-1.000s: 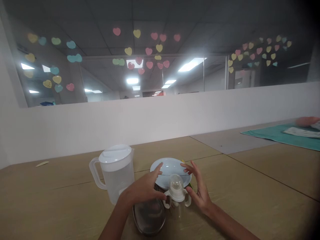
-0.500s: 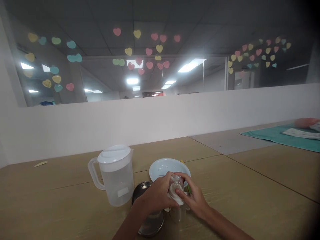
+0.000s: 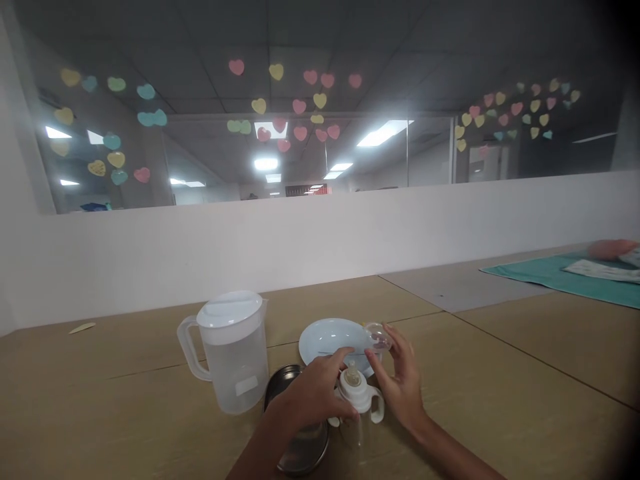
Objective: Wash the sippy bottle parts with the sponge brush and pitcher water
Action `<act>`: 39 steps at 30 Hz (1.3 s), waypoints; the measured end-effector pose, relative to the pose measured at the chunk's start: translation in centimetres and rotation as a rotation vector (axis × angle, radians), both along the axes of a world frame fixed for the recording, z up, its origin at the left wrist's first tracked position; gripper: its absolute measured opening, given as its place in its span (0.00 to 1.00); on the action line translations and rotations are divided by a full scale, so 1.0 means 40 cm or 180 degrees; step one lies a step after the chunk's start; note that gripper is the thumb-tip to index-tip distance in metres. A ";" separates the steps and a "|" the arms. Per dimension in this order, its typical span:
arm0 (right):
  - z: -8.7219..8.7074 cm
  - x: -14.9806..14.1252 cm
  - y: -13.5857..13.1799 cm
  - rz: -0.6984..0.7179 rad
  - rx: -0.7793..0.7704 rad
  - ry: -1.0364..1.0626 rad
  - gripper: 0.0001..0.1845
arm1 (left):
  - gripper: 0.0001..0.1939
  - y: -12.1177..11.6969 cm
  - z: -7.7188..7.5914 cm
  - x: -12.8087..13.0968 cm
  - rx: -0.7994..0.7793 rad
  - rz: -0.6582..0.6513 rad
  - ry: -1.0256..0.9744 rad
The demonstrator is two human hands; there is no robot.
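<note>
A baby bottle (image 3: 356, 399) with a white collar, side handles and a bare teat stands upright on the table. My left hand (image 3: 320, 388) is wrapped round its collar from the left. Up and to the right, my right hand (image 3: 403, 377) grips a clear, dome-shaped bottle cap (image 3: 378, 337) between thumb and fingers, apart from the bottle. Behind the bottle lies a white plate (image 3: 325, 337), partly covered by the cap and my fingers. A round metal tray (image 3: 305, 453) sits under my left forearm, which hides part of it.
A lidded clear plastic pitcher (image 3: 236, 363) stands left of the metal tray. A teal cloth (image 3: 545, 275) lies at the far right, with a pinkish blurred shape and white fabric on it. A white wall (image 3: 300, 240) with a window rises behind the table.
The clear cap has come off the bottle and moved up and right in my right hand, baring the teat. My left hand has stayed at the bottle.
</note>
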State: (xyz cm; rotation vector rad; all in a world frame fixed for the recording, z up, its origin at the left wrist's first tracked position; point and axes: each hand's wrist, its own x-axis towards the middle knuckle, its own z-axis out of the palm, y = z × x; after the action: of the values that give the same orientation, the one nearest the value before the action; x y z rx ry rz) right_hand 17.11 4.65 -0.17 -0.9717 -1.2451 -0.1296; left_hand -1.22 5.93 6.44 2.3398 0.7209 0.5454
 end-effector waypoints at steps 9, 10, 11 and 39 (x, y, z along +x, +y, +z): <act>-0.009 0.010 0.020 0.0372 -0.0687 0.0090 0.17 | 0.44 -0.004 0.009 0.003 0.0134 0.0015 0.0057; -0.008 0.012 0.022 0.0429 -0.0763 0.0060 0.15 | 0.42 -0.005 0.011 0.003 0.0151 -0.0006 0.0049; -0.005 0.013 0.023 0.0501 -0.0845 0.0015 0.13 | 0.41 -0.006 0.012 0.003 0.0167 -0.0020 0.0038; 0.034 -0.026 -0.045 0.0553 -0.0496 -0.1646 0.12 | 0.21 -0.005 -0.019 0.025 0.0134 0.0084 -0.0012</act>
State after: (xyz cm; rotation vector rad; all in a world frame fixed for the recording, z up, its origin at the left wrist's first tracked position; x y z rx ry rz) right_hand 16.08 2.86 1.21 -0.9912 -1.8309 -0.1549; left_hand -0.24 5.74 5.66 2.3704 0.7463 0.5817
